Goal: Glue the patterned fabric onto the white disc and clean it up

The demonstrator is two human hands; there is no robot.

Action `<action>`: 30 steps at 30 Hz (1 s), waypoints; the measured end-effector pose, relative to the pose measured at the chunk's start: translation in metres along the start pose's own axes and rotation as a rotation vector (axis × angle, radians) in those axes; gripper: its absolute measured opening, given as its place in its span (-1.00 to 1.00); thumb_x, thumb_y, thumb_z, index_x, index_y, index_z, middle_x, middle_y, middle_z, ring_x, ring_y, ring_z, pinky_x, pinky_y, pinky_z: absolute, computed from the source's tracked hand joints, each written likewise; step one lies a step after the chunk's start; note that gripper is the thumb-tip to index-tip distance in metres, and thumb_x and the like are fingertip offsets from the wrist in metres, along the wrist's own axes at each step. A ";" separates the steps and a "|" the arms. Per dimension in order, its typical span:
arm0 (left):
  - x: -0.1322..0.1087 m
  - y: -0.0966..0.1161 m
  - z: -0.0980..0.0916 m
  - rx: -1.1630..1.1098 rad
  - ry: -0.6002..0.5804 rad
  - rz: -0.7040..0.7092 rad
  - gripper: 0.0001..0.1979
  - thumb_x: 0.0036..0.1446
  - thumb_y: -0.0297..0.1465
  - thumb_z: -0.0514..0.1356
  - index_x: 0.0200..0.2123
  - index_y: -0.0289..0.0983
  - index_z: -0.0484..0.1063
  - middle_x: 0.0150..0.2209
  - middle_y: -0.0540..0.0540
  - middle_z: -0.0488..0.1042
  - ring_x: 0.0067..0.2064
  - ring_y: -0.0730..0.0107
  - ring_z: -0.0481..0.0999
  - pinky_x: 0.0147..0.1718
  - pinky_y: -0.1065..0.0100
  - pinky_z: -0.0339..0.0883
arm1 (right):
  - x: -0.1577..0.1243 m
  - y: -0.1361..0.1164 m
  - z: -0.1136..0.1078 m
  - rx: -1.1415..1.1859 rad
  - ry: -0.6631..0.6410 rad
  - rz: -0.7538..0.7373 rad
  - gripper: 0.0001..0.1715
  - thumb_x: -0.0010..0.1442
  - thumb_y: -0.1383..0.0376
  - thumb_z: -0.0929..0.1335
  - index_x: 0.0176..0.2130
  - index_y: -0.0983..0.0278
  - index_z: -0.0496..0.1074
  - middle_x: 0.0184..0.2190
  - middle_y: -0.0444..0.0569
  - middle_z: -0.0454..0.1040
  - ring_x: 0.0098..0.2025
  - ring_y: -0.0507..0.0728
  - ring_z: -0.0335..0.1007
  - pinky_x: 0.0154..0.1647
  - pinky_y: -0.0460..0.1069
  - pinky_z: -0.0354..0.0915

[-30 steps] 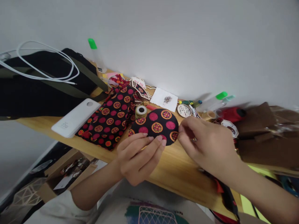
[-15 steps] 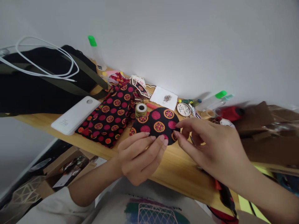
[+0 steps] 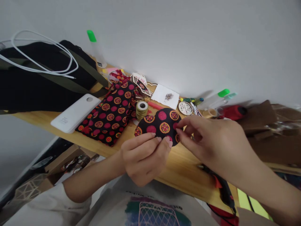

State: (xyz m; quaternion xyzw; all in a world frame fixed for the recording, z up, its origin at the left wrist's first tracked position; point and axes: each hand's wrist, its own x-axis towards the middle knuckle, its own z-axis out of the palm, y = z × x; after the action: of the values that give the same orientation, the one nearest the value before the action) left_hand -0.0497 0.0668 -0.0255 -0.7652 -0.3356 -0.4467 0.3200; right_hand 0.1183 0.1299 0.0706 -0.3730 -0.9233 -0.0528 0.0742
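Observation:
An oval fabric piece [image 3: 162, 124], black with magenta dots and orange flower circles, is held over the table's front part. My left hand [image 3: 147, 157] grips its lower edge, fingers on the near side and thumb hidden. My right hand [image 3: 207, 138] pinches its right edge between thumb and forefinger; anything finer in that pinch is too small to make out. Behind the piece stands a spool of olive-gold thread [image 3: 142, 110]. To its left lies a larger cloth [image 3: 110, 110] in the same print, bunched at its far end.
A white power bank [image 3: 72, 116] rests against the cloth. Left of it is a black bag [image 3: 28, 84] with a white cable [image 3: 68, 67]. A white card [image 3: 166, 95], glue tube [image 3: 195, 110] and green-capped bottle [image 3: 218, 95] line the wall; brown packaging [image 3: 256, 122] lies right.
The view has shifted slightly. The oval piece and both hands sit a little further right, with the grips unchanged.

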 end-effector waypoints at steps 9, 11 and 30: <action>-0.001 0.004 -0.001 -0.063 0.000 -0.020 -0.77 0.24 -0.52 0.05 -0.32 -0.33 0.52 -0.27 0.01 0.61 -0.26 0.55 0.51 -0.15 0.45 0.46 | 0.004 0.001 -0.006 0.070 -0.139 0.039 -0.87 0.03 0.28 0.33 -0.48 0.27 0.46 -0.70 -0.12 0.43 -0.69 0.05 0.32 -0.67 -0.09 0.06; -0.001 0.004 -0.003 -0.057 -0.016 -0.024 -0.76 0.25 -0.51 0.04 -0.31 -0.32 0.52 -0.25 0.03 0.61 -0.25 0.56 0.51 -0.15 0.45 0.45 | 0.003 0.003 -0.009 0.134 -0.155 0.050 -0.89 0.02 0.30 0.34 -0.49 0.25 0.45 -0.70 -0.16 0.42 -0.69 0.02 0.31 -0.67 -0.10 0.07; -0.005 -0.001 -0.013 -0.069 -0.031 -0.088 -0.79 0.22 -0.52 0.08 -0.30 -0.34 0.54 -0.26 -0.02 0.60 -0.27 0.51 0.49 -0.16 0.43 0.45 | -0.008 0.023 -0.020 0.312 -0.143 0.138 -0.88 0.02 0.30 0.34 -0.52 0.23 0.44 -0.72 -0.18 0.40 -0.71 0.00 0.28 -0.71 -0.10 0.11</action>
State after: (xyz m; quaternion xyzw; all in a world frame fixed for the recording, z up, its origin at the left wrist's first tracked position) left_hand -0.0583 0.0559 -0.0243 -0.7671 -0.3582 -0.4597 0.2683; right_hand 0.1417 0.1378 0.0895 -0.4220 -0.8956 0.1229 0.0690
